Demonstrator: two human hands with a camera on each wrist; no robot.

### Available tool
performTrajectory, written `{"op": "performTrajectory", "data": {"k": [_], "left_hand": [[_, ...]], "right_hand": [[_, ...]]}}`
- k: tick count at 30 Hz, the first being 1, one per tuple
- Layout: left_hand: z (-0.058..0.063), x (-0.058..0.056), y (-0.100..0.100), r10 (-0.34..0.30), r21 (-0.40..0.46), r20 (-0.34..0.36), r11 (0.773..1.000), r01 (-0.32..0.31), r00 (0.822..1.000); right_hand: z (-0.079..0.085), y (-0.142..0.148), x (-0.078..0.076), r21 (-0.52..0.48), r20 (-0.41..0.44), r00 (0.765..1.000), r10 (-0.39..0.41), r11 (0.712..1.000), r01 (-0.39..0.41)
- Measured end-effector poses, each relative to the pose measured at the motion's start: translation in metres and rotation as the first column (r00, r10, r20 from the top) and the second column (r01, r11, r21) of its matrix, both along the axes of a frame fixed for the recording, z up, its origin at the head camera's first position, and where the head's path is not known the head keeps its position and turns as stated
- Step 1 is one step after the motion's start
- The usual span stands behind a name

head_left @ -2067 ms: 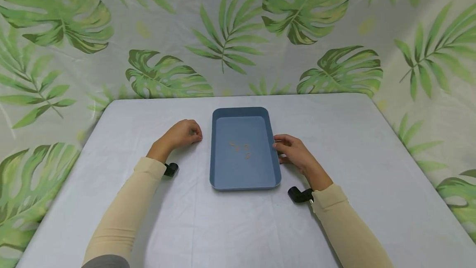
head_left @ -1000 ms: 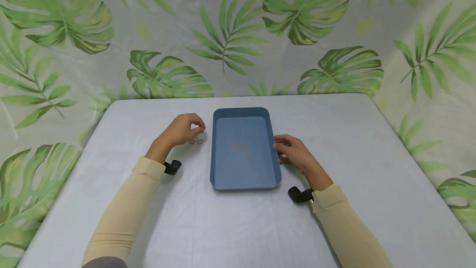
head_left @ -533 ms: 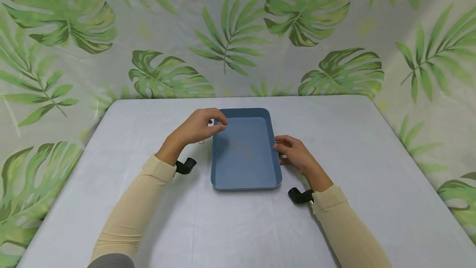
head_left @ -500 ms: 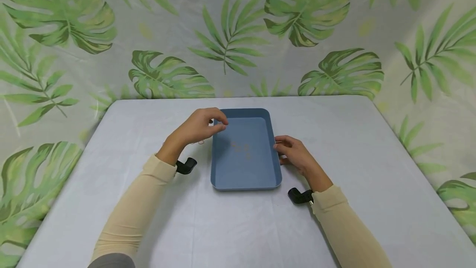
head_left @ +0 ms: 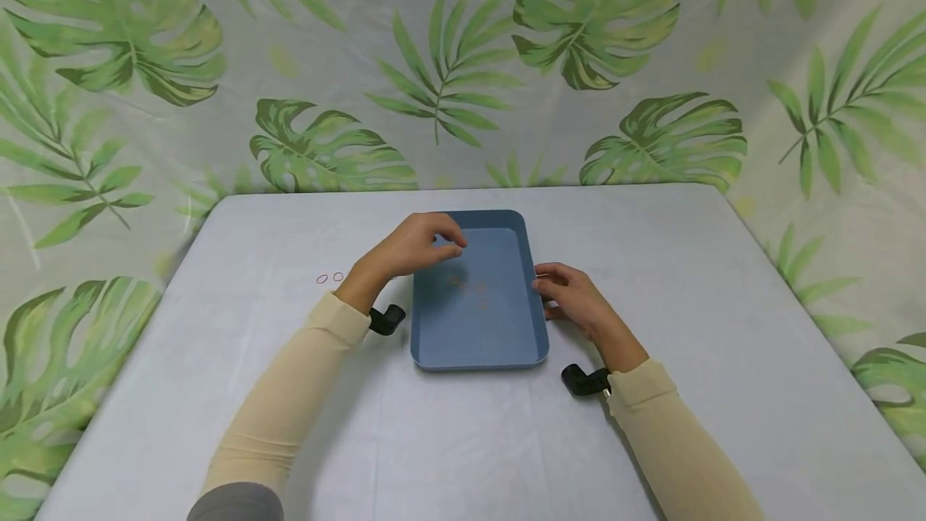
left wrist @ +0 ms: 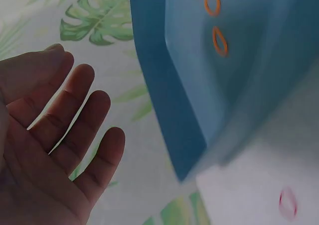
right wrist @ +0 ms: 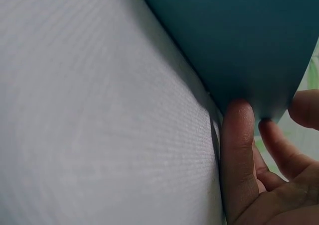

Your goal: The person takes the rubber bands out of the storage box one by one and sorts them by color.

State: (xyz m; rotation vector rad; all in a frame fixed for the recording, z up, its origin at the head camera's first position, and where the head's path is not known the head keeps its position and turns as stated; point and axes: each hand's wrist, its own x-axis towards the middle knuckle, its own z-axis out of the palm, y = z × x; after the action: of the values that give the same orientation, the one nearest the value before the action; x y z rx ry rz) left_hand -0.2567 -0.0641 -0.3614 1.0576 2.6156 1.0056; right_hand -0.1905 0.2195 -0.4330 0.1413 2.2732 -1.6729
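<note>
A blue rectangular tray point(head_left: 479, 344) lies on the white table with several small orange rubber bands point(left wrist: 219, 4) on its floor. My left hand point(head_left: 412, 246) hovers over the tray's left side, its thumb and index fingertips close together. In the left wrist view the other fingers are loosely bent, and nothing shows between them. My right hand point(head_left: 571, 296) touches the tray's right wall, with the fingers against the outside and the thumb at the rim. Reddish rubber bands point(head_left: 321, 279) lie in a row on the table, partly hidden behind my left wrist.
White cloth covers the table point(head_left: 651, 239). A leaf-patterned curtain point(head_left: 463, 63) hangs along the back and sides. Each wrist carries a black camera point(head_left: 584, 380).
My left hand has risen from the table beside the row of bands and moved right, over the tray. More bands at the row's left end have come into view. The right hand stays still.
</note>
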Motion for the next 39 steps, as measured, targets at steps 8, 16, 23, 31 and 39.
{"op": "performTrajectory", "data": {"k": [8, 16, 23, 31, 39], "left_hand": [[-0.017, -0.006, 0.027, -0.021, -0.094, 0.058, 0.995, 0.026, 0.998], [-0.029, -0.009, 0.043, -0.038, -0.221, 0.022, 0.974, 0.041, 0.999], [-0.044, -0.012, 0.047, -0.062, -0.245, 0.01, 0.967, 0.063, 0.998], [-0.052, -0.012, 0.046, -0.026, -0.257, 0.026, 0.966, 0.031, 0.999], [-0.052, -0.008, 0.05, 0.011, -0.321, -0.036, 0.947, -0.022, 0.999]], "right_hand": [[0.0, 0.001, 0.0, 0.004, -0.004, 1.0, 0.005, 1.0, -0.005], [-0.001, 0.001, -0.002, 0.013, -0.006, 1.0, -0.001, 1.0, 0.001], [-0.003, 0.001, -0.002, 0.008, -0.004, 1.0, -0.01, 1.0, 0.01], [0.0, 0.001, -0.001, 0.003, -0.008, 1.0, -0.002, 1.0, 0.002], [0.0, 0.002, -0.001, -0.004, -0.01, 1.0, -0.004, 1.0, 0.004]]}}
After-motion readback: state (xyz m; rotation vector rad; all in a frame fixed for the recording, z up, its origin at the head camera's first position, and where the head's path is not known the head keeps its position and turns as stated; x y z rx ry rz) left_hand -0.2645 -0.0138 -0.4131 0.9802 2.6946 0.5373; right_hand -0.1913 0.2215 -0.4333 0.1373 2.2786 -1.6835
